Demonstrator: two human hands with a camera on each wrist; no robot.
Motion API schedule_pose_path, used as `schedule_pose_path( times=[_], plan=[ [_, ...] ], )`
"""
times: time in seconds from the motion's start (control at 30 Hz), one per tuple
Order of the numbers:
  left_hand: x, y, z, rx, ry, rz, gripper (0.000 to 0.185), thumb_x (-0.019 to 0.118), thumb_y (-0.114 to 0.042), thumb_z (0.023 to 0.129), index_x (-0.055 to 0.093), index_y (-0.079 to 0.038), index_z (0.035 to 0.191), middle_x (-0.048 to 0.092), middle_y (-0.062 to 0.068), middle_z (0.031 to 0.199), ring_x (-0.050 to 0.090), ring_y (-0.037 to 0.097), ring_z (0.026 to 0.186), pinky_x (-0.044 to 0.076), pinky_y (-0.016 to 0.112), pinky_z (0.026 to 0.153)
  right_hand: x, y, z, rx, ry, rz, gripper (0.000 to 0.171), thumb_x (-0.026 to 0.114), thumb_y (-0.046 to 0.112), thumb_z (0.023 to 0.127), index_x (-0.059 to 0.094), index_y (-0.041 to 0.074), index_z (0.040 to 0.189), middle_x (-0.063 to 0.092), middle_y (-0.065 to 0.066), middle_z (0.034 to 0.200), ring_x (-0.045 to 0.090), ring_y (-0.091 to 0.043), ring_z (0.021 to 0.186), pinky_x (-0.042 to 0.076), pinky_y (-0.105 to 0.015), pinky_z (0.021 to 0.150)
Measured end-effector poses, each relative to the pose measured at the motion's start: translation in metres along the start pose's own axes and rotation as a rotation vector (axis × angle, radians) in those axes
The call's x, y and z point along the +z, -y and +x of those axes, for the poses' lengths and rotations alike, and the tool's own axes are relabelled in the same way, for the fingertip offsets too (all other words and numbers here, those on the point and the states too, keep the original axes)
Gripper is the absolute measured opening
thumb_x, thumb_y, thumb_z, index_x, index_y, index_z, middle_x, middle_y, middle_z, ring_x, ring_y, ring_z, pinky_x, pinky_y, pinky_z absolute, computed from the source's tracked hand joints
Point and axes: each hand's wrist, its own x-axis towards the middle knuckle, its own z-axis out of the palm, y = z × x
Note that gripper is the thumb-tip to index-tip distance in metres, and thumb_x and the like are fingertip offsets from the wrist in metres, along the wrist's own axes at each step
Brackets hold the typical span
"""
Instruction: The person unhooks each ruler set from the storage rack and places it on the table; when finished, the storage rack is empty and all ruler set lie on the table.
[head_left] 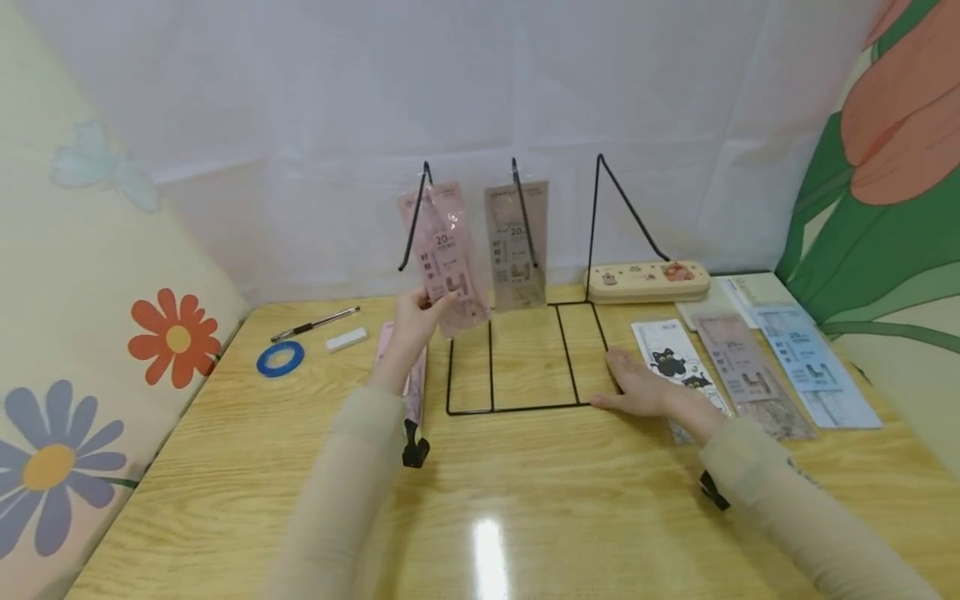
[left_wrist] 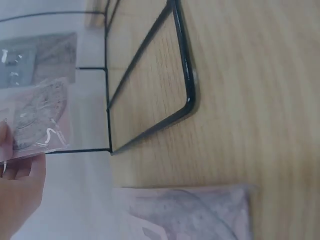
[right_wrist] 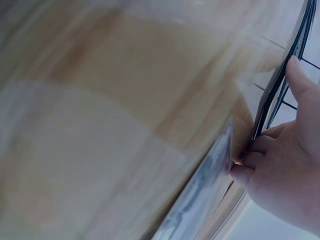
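A black wire rack [head_left: 517,408] stands on the wooden table, with three upright hooks at its back. My left hand [head_left: 416,321] pinches the lower end of a pink packet [head_left: 444,258] held up at the left hook. On the middle hook hangs a grey-brown packet [head_left: 516,246]. My right hand [head_left: 637,387] lies palm down on the rack's front right corner. The left wrist view shows the left hand [left_wrist: 20,190], the pink packet [left_wrist: 40,117] and the rack's base wire [left_wrist: 187,85]. Seen from the right wrist, the right hand [right_wrist: 285,170] touches the wire [right_wrist: 272,95].
A second pink packet [head_left: 415,392] lies under my left forearm. Right of the rack lie a cat-print packet [head_left: 667,350], a brownish packet [head_left: 742,367] and a blue one [head_left: 810,358]. A pencil case [head_left: 648,281] sits behind; a pen [head_left: 315,324], eraser [head_left: 347,339] and blue tape ring [head_left: 280,359] lie left.
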Motion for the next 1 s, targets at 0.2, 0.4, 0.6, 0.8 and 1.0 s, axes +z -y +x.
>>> schedule_pose_path(
  times=[0.2, 0.4, 0.6, 0.8, 1.0],
  plan=[
    [-0.011, 0.004, -0.031, 0.016, 0.071, 0.089, 0.037, 0.062, -0.031, 0.091, 0.063, -0.003, 0.115, 0.067, 0.016, 0.115, 0.063, 0.017, 0.094, 0.053, 0.033, 0.087, -0.003, 0.001, -0.003, 0.01, 0.006, 0.004, 0.094, 0.051, 0.047, 0.094, 0.002, -0.016, 0.144, -0.001, -0.036, 0.151, 0.001, -0.048, 0.141, 0.008, -0.055, 0.117],
    [-0.019, 0.01, -0.068, 0.143, 0.131, 0.042, 0.032, 0.061, -0.02, 0.092, 0.062, 0.0, 0.118, 0.066, 0.019, 0.116, 0.067, 0.019, 0.097, 0.054, 0.022, 0.081, -0.003, 0.001, -0.002, 0.015, 0.003, 0.001, 0.094, 0.05, 0.047, 0.094, 0.001, -0.016, 0.144, -0.001, -0.036, 0.151, 0.001, -0.048, 0.141, 0.008, -0.055, 0.117],
    [-0.029, 0.014, -0.113, 0.188, 0.17, 0.008, 0.028, 0.061, -0.014, 0.091, 0.061, 0.004, 0.114, 0.067, 0.023, 0.11, 0.068, 0.008, 0.089, 0.056, 0.023, 0.079, -0.002, 0.001, -0.001, 0.011, -0.002, -0.009, 0.094, 0.05, 0.047, 0.094, 0.002, -0.016, 0.144, -0.001, -0.036, 0.151, 0.001, -0.048, 0.141, 0.007, -0.054, 0.117],
    [-0.043, 0.015, -0.15, 0.294, 0.179, 0.023, 0.019, 0.061, -0.003, 0.09, 0.064, 0.008, 0.106, 0.072, 0.014, 0.099, 0.068, 0.003, 0.08, 0.057, 0.024, 0.066, -0.002, 0.002, -0.003, 0.006, -0.005, -0.004, 0.094, 0.05, 0.047, 0.094, 0.002, -0.017, 0.144, -0.001, -0.036, 0.151, 0.001, -0.048, 0.141, 0.007, -0.054, 0.117],
    [-0.072, 0.015, -0.167, 0.237, 0.051, -0.012, 0.016, 0.061, -0.004, 0.09, 0.066, 0.003, 0.104, 0.07, -0.02, 0.089, 0.067, 0.001, 0.078, 0.055, 0.019, 0.067, -0.001, 0.005, -0.005, 0.003, -0.001, 0.007, 0.094, 0.049, 0.048, 0.094, 0.002, -0.016, 0.144, -0.002, -0.035, 0.151, 0.0, -0.047, 0.141, 0.006, -0.055, 0.117]
  ],
)
